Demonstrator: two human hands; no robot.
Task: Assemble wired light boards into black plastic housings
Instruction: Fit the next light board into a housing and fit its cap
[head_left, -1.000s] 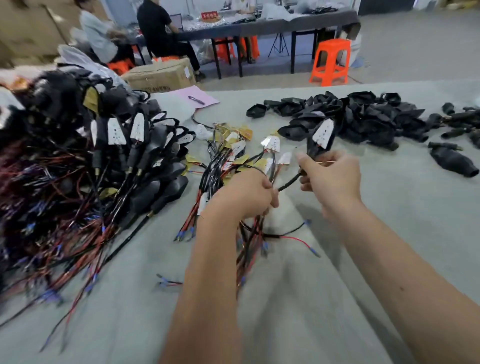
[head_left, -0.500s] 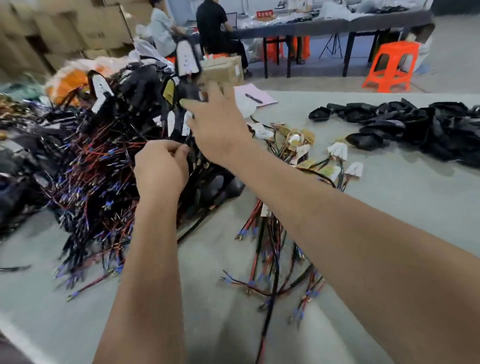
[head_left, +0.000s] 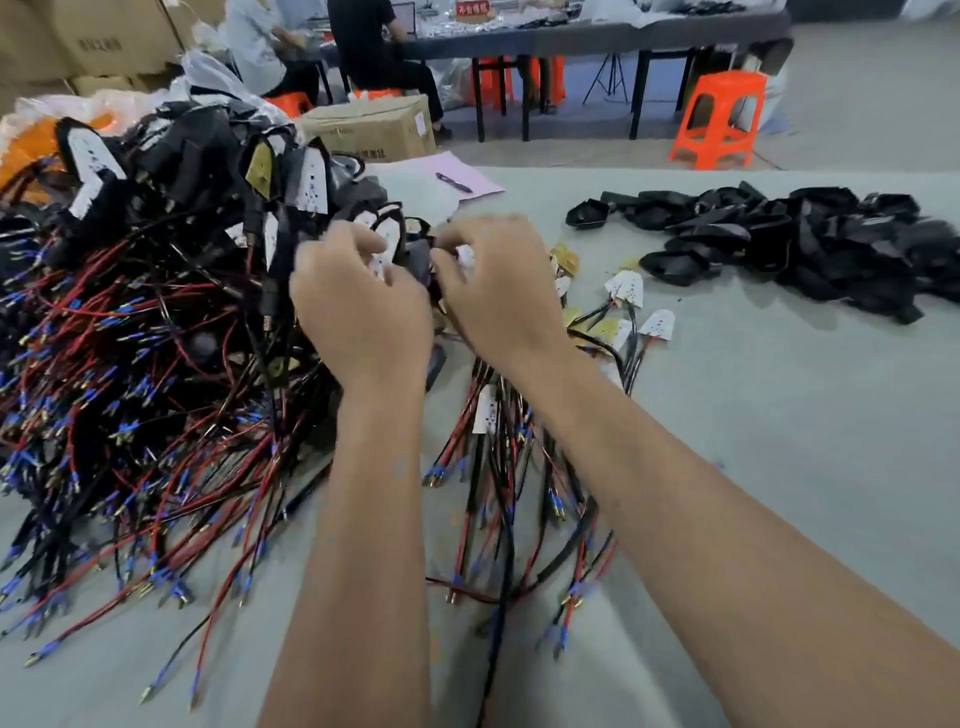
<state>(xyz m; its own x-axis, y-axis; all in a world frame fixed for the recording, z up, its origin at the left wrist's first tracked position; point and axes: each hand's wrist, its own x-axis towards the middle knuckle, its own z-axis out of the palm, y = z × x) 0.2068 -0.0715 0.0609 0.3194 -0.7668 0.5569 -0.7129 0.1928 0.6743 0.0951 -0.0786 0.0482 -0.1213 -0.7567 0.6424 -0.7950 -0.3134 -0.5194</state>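
A big heap of finished units (head_left: 156, 270), black housings with white boards and red and black wires, covers the table's left side. Loose wired light boards (head_left: 628, 288) lie fanned out in the middle. Empty black housings (head_left: 779, 244) are piled at the right. My left hand (head_left: 363, 312) and right hand (head_left: 498, 296) meet at the heap's right edge, fingers curled. The left grips a white light board (head_left: 379, 266) sitting at a black housing (head_left: 415, 254). The right pinches a small white piece (head_left: 464, 254) beside that housing; my fingers hide most of it.
The grey table (head_left: 779, 441) stretches to the right. A pink sheet with a pen (head_left: 467, 181) lies at the far edge. Beyond are a cardboard box (head_left: 374, 130), an orange stool (head_left: 719, 124) and two seated people at another table.
My right hand reached far left over the heap with an assembled unit, then drew back. Both hands now meet at the heap's right edge. The view swung left.
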